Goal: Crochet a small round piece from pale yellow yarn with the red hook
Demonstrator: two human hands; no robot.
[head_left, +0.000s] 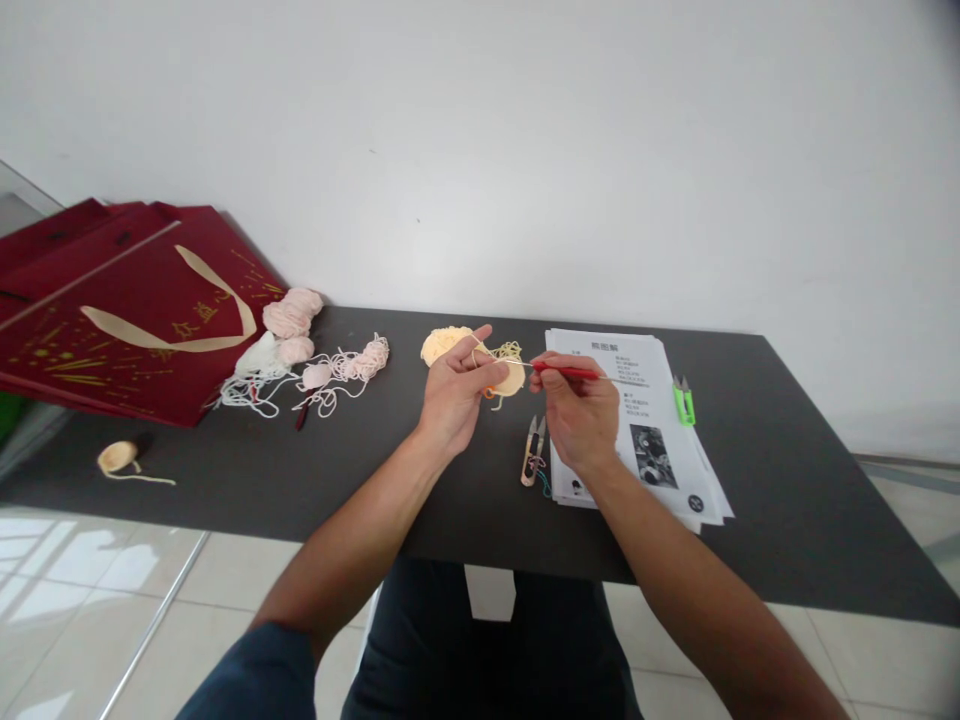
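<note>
My left hand (456, 388) pinches a small round peach crochet piece (512, 379) above the dark table (225, 470), with yellow yarn looped over its fingers. A red-handled crochet hook (571, 372) is gripped like a pen in my right hand (576, 412), its tip pointing left into the piece. The yarn runs back to a pale yellow yarn ball (444, 342) and a loose yellow tangle (510, 350) just behind my hands.
Printed instruction sheets (645, 420) lie at the right with green snips (683, 400) beside them. Beige snips (533, 452) sit below my hands. Pink and white yarn bundles (315, 365), red gift bags (127, 310) and a small tan crochet piece (118, 457) are at the left.
</note>
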